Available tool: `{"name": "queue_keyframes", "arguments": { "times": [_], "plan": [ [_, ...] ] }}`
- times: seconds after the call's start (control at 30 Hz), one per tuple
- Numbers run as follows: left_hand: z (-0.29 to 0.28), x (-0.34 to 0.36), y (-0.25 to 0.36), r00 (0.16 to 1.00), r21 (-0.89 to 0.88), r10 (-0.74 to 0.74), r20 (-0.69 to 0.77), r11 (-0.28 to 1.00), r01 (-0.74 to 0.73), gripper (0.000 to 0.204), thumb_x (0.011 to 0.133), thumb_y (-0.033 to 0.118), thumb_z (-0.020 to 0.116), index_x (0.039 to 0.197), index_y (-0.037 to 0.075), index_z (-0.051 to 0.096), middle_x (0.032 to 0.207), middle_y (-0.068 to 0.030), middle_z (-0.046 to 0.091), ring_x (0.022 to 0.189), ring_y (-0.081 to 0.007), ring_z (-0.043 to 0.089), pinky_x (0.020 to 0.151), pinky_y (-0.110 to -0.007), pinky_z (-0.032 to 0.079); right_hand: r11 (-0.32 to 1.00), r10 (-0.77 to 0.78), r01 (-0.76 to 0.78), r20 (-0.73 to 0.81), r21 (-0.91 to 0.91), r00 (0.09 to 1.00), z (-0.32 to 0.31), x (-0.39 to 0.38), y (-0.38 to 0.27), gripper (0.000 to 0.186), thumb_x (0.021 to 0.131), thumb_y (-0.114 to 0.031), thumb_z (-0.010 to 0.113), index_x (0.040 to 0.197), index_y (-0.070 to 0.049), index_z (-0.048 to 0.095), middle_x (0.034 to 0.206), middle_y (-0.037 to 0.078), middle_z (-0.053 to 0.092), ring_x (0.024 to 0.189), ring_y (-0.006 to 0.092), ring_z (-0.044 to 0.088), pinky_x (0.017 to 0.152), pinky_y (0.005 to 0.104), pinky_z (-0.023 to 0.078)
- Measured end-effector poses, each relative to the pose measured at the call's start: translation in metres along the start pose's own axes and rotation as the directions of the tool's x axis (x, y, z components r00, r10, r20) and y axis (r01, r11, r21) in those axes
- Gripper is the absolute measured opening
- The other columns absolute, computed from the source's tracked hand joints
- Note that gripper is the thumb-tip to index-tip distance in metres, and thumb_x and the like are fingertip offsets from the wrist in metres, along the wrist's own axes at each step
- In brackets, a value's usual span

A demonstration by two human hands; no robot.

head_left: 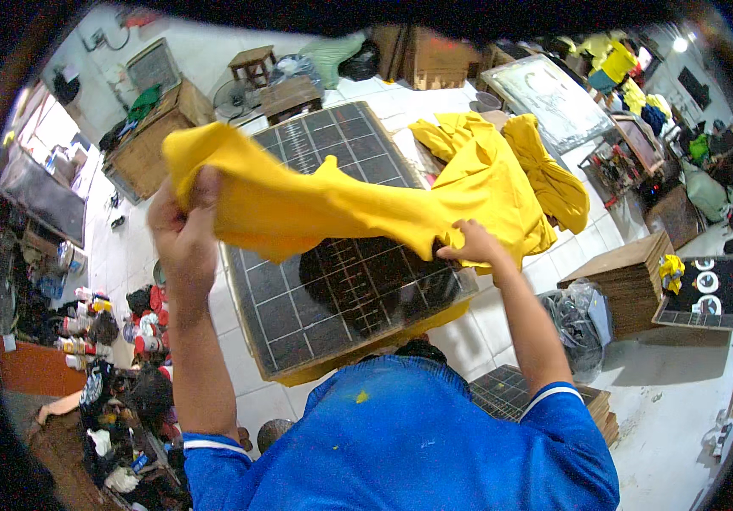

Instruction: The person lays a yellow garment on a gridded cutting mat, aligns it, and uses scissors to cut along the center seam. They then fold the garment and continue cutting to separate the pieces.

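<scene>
My left hand (pixel 186 217) is raised over the left side of the board, its fingers closed on one end of a yellow cloth (pixel 324 203). From there the cloth stretches in the air across to my right hand (pixel 475 244), whose thumb and fingers grip its lower edge near the board's right side. A small dark patch shows at those fingertips; I cannot make out what it is. Below lies a black board (pixel 290 298) with white grid lines. More yellow fabric (pixel 490 183) lies heaped at the board's right edge, against the stretched cloth.
A bundled yellow cloth (pixel 547 175) rests beyond the heap. At the right stand a stack of brown boards (pixel 618 281) and a dark plastic bag (pixel 575 328). A wooden cabinet (pixel 158 136) is at the far left, and bottles (pixel 85 324) crowd the left floor.
</scene>
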State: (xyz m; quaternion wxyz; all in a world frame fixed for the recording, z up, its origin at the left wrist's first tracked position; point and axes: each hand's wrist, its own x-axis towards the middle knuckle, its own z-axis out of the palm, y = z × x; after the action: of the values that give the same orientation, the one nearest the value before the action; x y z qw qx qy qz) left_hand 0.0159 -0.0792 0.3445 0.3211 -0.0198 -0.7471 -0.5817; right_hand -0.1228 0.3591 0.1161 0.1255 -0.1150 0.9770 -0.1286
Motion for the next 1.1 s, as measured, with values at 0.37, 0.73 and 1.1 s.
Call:
{"name": "queue_keyframes", "arguments": {
  "times": [0.37,0.73,1.1],
  "plan": [
    [-0.005,0.063,0.032,0.912,0.09,0.166,-0.375,0.986,-0.142,0.045,0.101,0.032,0.071,0.134,0.002,0.065,0.131,-0.0142,0.069,0.116,-0.0275,0.069,0.1,-0.045,0.057,0.985,-0.17,0.172,-0.397,-0.029,0.902,0.06,0.002,0.09,0.044,0.082,-0.051,0.078,0.107,-0.015,0.073,0.109,0.012,0.064,0.11,0.0317,0.061,0.089,0.0482,0.049],
    [-0.005,0.131,0.077,0.85,0.313,0.327,-0.412,0.928,-0.205,0.053,0.104,0.036,0.065,0.144,0.002,0.059,0.145,-0.0177,0.059,0.129,-0.0319,0.061,0.111,-0.048,0.048,0.915,0.048,0.125,-0.412,0.384,0.91,0.072,0.042,0.13,0.015,0.091,-0.019,0.065,0.104,-0.011,0.067,0.1,0.012,0.07,0.097,0.0332,0.068,0.081,0.0455,0.05],
    [-0.116,0.305,-0.055,0.886,0.055,-0.142,-0.441,0.981,0.185,0.069,0.099,0.047,0.071,0.145,-0.002,0.054,0.14,-0.0153,0.061,0.12,-0.0271,0.062,0.102,-0.042,0.052,0.916,-0.108,0.396,-0.914,0.06,0.39,-0.302,0.213,0.133,0.023,0.1,-0.022,0.056,0.114,-0.006,0.066,0.103,0.024,0.072,0.1,0.0437,0.069,0.085,0.0507,0.055]
  ]
}}
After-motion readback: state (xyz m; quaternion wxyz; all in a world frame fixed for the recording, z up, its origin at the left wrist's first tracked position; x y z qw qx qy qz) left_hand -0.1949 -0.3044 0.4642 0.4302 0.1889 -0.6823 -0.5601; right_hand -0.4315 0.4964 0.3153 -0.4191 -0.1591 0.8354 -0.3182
